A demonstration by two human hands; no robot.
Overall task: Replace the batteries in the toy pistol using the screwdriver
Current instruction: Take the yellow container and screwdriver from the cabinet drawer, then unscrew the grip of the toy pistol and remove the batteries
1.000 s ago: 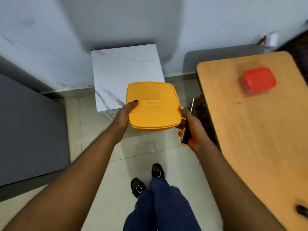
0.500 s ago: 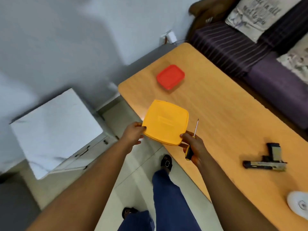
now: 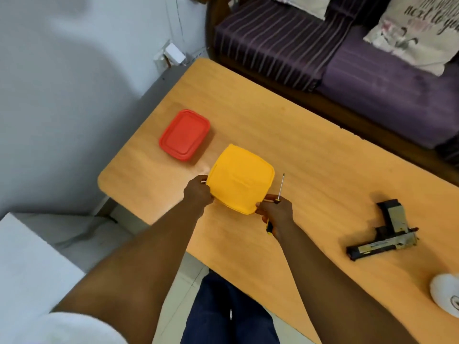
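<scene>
While both hands are busy with the yellow container, the fingers of the right hand are curled round two things at once: they pinch the container's near right corner and clamp the screwdriver against the palm, its thin shaft pointing toward twelve o'clock and its yellow-and-black handle end showing below the hand. The left hand grips the container's left edge with fingers curled round the rim. The container hangs just over the table, tilted; whether it touches the wood cannot be told.

The toy pistol lies flat on its side on the table, well apart from the right hand at about four o'clock, barrel pointing left and grip pointing toward twelve o'clock. No fingers touch it.

Judging by its look, the pistol is a stiff, light plastic body with a scuffed metallic finish, unlikely to deform but apt to slide on the smooth wood. The person would likely do best holding it round the grip or pinning the barrel down, leaving the battery cover free for the screwdriver; where that cover sits cannot be made out.

A red container rests near the yellow one at ten o'clock, and a white round object sits at the table's right edge.
</scene>
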